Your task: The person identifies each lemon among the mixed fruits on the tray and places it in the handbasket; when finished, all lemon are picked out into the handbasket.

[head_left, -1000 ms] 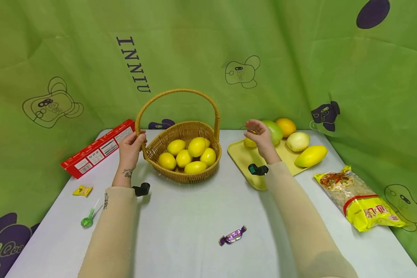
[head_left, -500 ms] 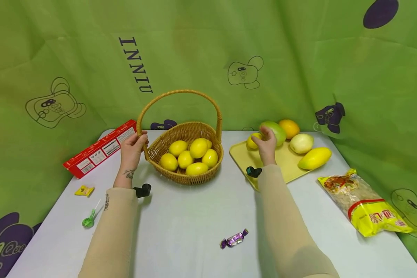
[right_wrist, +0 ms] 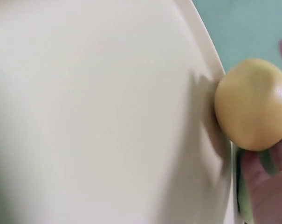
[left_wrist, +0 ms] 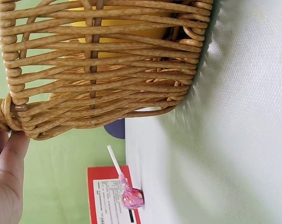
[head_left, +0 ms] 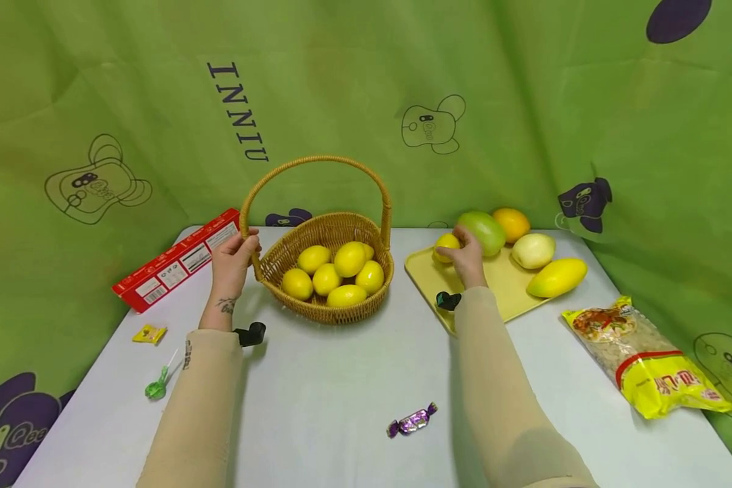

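Note:
At the foot of the tall handle, my left hand holds the wicker basket between thumb and fingers. Several yellow lemons fill the basket, which stands on the table. On the right, my right hand curls round a single lemon at the back-left corner of the yellow tray. The right wrist view shows fingertips touching that lemon's side and another fingertip a little off it; the lemon overlaps the tray's rim.
Also on the tray: green fruit, orange fruit, pale fruit and a yellow mango. Around lie a food bag, purple candy, yellow candy, green lollipop, pink lollipop and red box.
My right hand has come down from above the tray's left part to the lemon, and its fingers have drawn in around it. The left hand keeps its hold on the basket.

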A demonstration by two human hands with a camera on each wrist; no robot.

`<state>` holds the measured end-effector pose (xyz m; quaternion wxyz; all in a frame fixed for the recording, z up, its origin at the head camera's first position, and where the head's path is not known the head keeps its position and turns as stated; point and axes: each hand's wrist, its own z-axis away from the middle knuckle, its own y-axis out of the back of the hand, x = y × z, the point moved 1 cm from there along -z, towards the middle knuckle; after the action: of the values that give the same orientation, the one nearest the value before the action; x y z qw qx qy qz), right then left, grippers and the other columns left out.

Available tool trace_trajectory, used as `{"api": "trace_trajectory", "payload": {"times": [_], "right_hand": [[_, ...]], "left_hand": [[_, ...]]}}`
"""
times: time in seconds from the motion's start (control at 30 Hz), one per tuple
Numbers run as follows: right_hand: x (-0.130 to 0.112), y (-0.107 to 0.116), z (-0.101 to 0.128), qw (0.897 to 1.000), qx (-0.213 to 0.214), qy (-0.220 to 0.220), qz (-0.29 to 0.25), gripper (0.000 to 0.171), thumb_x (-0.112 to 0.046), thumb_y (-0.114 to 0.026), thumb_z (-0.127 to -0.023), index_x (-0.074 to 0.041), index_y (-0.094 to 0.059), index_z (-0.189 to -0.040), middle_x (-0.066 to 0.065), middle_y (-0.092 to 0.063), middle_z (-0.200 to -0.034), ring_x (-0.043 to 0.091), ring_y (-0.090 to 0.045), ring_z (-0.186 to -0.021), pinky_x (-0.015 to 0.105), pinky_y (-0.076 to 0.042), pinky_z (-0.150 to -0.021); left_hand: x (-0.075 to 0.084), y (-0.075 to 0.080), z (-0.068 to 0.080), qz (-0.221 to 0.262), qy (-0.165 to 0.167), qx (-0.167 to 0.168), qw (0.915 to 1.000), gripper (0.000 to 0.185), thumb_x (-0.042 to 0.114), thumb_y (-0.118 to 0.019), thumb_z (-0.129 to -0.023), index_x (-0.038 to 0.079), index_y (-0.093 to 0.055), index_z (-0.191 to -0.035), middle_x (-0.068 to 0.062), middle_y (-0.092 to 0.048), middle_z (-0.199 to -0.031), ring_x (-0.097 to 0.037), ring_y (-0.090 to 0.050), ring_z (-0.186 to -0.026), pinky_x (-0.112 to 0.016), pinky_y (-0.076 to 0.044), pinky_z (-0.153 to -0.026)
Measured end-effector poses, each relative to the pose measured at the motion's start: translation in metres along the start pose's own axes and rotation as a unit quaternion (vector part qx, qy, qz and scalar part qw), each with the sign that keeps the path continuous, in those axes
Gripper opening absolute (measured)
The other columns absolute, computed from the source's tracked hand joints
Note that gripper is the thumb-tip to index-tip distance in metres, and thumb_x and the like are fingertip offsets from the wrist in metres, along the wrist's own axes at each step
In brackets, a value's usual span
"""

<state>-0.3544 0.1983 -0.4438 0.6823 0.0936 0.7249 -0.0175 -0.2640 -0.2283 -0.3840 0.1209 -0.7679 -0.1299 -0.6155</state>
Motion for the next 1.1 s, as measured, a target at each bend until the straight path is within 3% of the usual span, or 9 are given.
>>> {"api": "trace_trajectory", "payload": {"times": [0.23, 0.47, 0.63, 0.83, 0.97, 1.1], "right_hand": [[0.001, 0.002, 0.003, 0.995, -0.046, -0.042, 0.074, 0.075, 0.006, -0.066, -0.078, 0.002, -0.028, -0.142, 0.019, -0.031, -0.147, 0.030, -0.031, -0.134, 0.037, -0.028, -0.110], [0.003, 0.006, 0.006, 0.992, -0.067, -0.042, 0.097, 0.072, 0.004, -0.064, -0.078, 0.001, -0.031, -0.142, 0.019, -0.031, -0.146, 0.030, -0.031, -0.132, 0.039, -0.028, -0.110], [0.001, 0.012, 0.003, 0.994, -0.087, -0.035, 0.062, 0.070, 0.005, -0.062, -0.079, -0.001, -0.031, -0.142, 0.018, -0.032, -0.146, 0.031, -0.036, -0.128, 0.038, -0.033, -0.105], [-0.018, 0.017, 0.003, 0.991, -0.135, -0.017, 0.006, 0.068, 0.008, -0.058, -0.082, -0.002, -0.029, -0.143, 0.017, -0.032, -0.145, 0.024, -0.041, -0.121, 0.020, -0.040, -0.091], [-0.036, 0.016, 0.008, 0.983, -0.184, 0.006, -0.017, 0.067, 0.010, -0.058, -0.082, 0.001, -0.029, -0.142, 0.014, -0.038, -0.138, 0.014, -0.049, -0.106, 0.015, -0.046, -0.080], [-0.052, 0.012, 0.022, 0.970, -0.239, 0.029, -0.044, 0.066, 0.013, -0.058, -0.079, 0.003, -0.033, -0.139, 0.001, -0.046, -0.125, 0.010, -0.053, -0.100, 0.018, -0.050, -0.078]], "left_hand": [[-0.007, 0.000, 0.000, 0.004, -0.019, 0.005, 0.9998, 0.014, 0.018, -0.066, -0.086, 0.010, -0.070, -0.097, 0.005, -0.063, -0.070, -0.007, -0.060, -0.070, -0.014, -0.051, -0.063], [-0.009, 0.000, 0.000, 0.007, -0.019, 0.003, 0.9998, 0.006, 0.018, -0.066, -0.086, 0.017, -0.070, -0.091, 0.006, -0.062, -0.069, -0.006, -0.059, -0.069, -0.014, -0.051, -0.062], [-0.008, 0.001, 0.000, 0.002, -0.016, 0.004, 0.9999, 0.009, 0.019, -0.066, -0.086, 0.015, -0.070, -0.092, 0.005, -0.062, -0.069, -0.007, -0.058, -0.070, -0.014, -0.050, -0.062], [-0.006, 0.001, -0.001, -0.002, -0.019, 0.005, 0.9998, 0.016, 0.019, -0.066, -0.086, 0.009, -0.070, -0.097, 0.007, -0.062, -0.069, -0.006, -0.059, -0.070, -0.014, -0.049, -0.062], [-0.004, 0.001, -0.002, -0.003, -0.017, 0.006, 0.9998, 0.018, 0.020, -0.066, -0.086, 0.007, -0.070, -0.099, 0.008, -0.062, -0.069, -0.006, -0.059, -0.071, -0.014, -0.049, -0.062], [-0.003, 0.001, -0.003, -0.002, -0.019, 0.000, 0.9998, 0.013, 0.019, -0.065, -0.087, 0.012, -0.071, -0.096, 0.007, -0.062, -0.069, -0.006, -0.058, -0.071, -0.014, -0.050, -0.063]]}}
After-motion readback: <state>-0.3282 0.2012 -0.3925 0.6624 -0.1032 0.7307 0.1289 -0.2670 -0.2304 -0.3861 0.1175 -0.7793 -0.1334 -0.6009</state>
